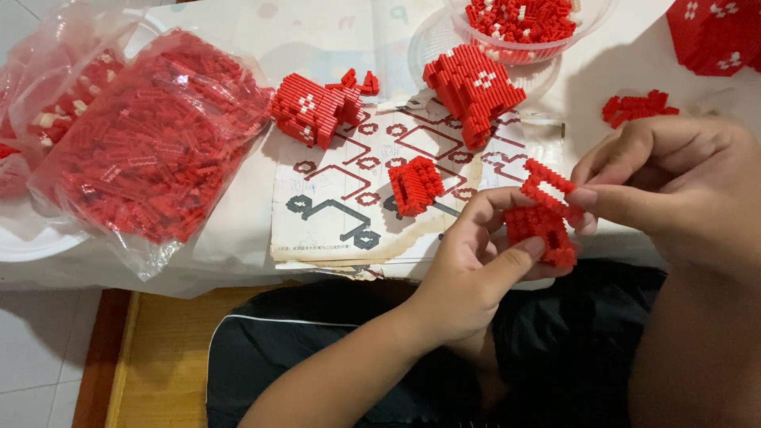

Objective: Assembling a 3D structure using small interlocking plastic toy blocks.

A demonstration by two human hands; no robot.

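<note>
A small red piece built from tiny bricks (pixel 541 212) is held between both hands above the table's near edge. My left hand (pixel 476 265) grips its lower block with thumb and fingers. My right hand (pixel 666 178) pinches the thin upper frame of the same piece from the right. On the instruction sheet (pixel 333 214) just left of the hands lies another small red brick block (pixel 415 185).
Two larger red brick sections (pixel 315 107) (pixel 472 85) rest at the sheet's top. A clear bag of loose red bricks (pixel 151 135) lies left, a clear bowl of bricks (pixel 523 24) at the back, a small red cluster (pixel 634 107) and a big red build (pixel 713 36) at right.
</note>
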